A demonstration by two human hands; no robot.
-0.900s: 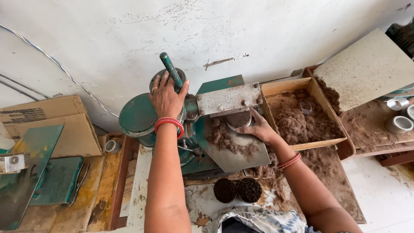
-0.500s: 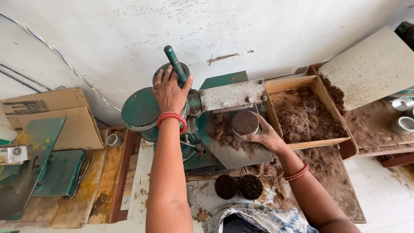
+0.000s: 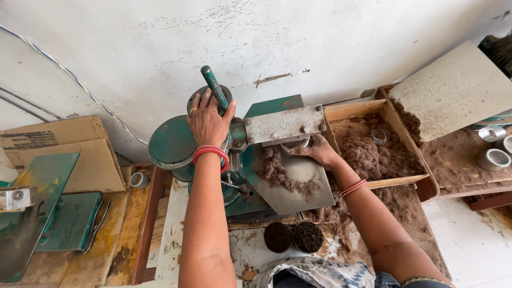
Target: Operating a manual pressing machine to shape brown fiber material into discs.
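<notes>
Bright even daylight, soft shadows, sharp focus, wide-angle edge distortion

Left hand (image 3: pixel 207 124) grips the green press (image 3: pixel 224 154) by its handle (image 3: pixel 215 88); right hand (image 3: pixel 318 151) reaches under the metal plate (image 3: pixel 284 124).

A press machine (image 3: pixel 250 154) stands at the centre of the frame against the wall (image 3: pixel 298 37), its lever handle (image 3: pixel 214 88) rising at upper centre. The left hand (image 3: pixel 207 122) rests on the machine's top beside the lever; the right hand (image 3: pixel 317 152) reaches under the metal plate (image 3: pixel 282 124) just right of centre, above a sloping tray (image 3: pixel 298 186) bearing loose fibre (image 3: pixel 280 173). Right of the machine sits a wooden box (image 3: pixel 394 128) with fibre in it, and a flat board (image 3: pixel 453 90) leans at upper right. Two round pressed cakes (image 3: pixel 293 237) lie side by side below the machine. A cardboard box (image 3: pixel 64 152) lies at left, with metal rings (image 3: pixel 493 157) at far right
</notes>
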